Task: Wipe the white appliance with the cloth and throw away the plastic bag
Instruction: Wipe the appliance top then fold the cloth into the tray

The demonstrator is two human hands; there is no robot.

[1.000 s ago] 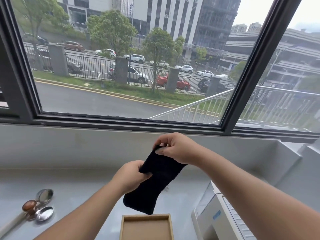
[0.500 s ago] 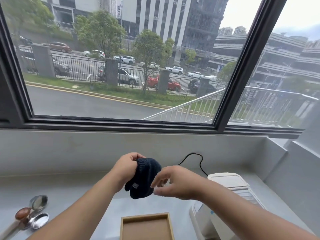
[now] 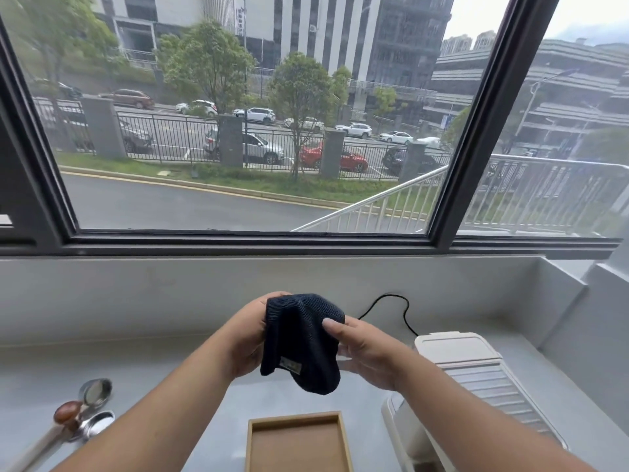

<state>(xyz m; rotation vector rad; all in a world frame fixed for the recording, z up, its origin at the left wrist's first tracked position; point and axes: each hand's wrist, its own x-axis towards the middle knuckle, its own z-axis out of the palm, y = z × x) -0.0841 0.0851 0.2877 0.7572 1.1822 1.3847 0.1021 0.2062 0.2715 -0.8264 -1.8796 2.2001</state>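
A dark navy cloth [image 3: 301,342] with a small label hangs bunched in mid-air above the grey counter [image 3: 153,366]. My left hand [image 3: 246,338] grips its left edge from behind. My right hand [image 3: 366,352] pinches its right side with thumb on top. The white appliance [image 3: 476,376] with a ribbed sloping top stands on the counter at the right, just below my right forearm. Its black cord [image 3: 391,306] loops along the back wall. No plastic bag is in view.
A shallow wooden tray [image 3: 297,441] sits at the near edge, under the cloth. Metal spoons [image 3: 86,410] with a brown-tipped handle lie at the left. A grey wall and a large dark-framed window [image 3: 238,240] close off the back; a grey ledge rises at the right.
The cloth was stretched long between both hands, then gathered into a bunch. My right hand came down from its top end and now pinches its right side. The view has shifted right, showing more of the appliance.
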